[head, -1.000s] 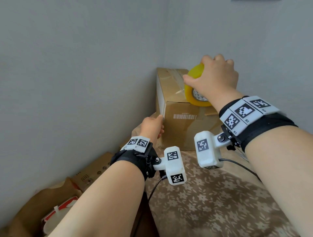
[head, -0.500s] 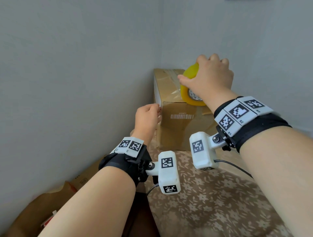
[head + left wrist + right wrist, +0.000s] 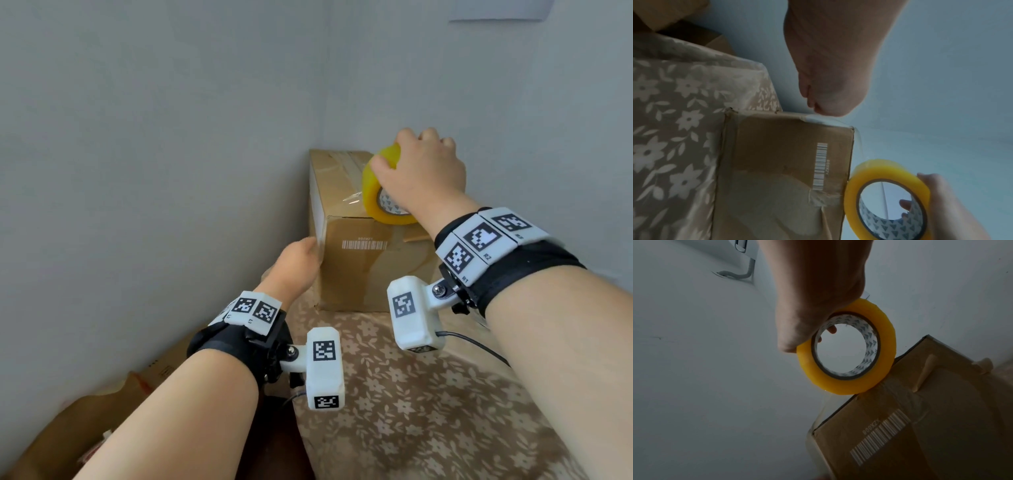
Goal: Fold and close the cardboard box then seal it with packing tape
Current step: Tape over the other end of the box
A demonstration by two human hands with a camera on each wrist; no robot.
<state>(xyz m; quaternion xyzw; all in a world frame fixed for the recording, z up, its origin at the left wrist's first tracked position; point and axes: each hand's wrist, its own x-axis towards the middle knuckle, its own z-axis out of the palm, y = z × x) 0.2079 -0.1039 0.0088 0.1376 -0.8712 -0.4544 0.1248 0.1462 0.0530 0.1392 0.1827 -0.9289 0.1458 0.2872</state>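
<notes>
While the cardboard box [image 3: 370,260] sits shut at the far end of the flowery tablecloth [image 3: 411,394], tucked into the corner where the two grey walls [image 3: 154,137] meet, I see my right hand [image 3: 423,174] on top of it. Its fingers are curled round the yellow roll of packing tape [image 3: 375,192], with fingertips poking into the hole of the roll. The roll stands on its edge and touches the top of the box at the near edge, over to the right. A clear strip of tape runs from the roll across the top to the left edge and down the left side.

My left hand [image 3: 296,263] is at the near left corner edge of the box, below the top. Its fingers are bunched together against the tape on that side; I cannot tell if they pinch it or just press it. The barcode [image 3: 364,244] on the near face is just right of that hand.

Left of the box the wall is very close, so there is little room there. Near me the cloth has lots of open room. Brown cardboard [image 3: 113,404] lies low on the left, off the table.
</notes>
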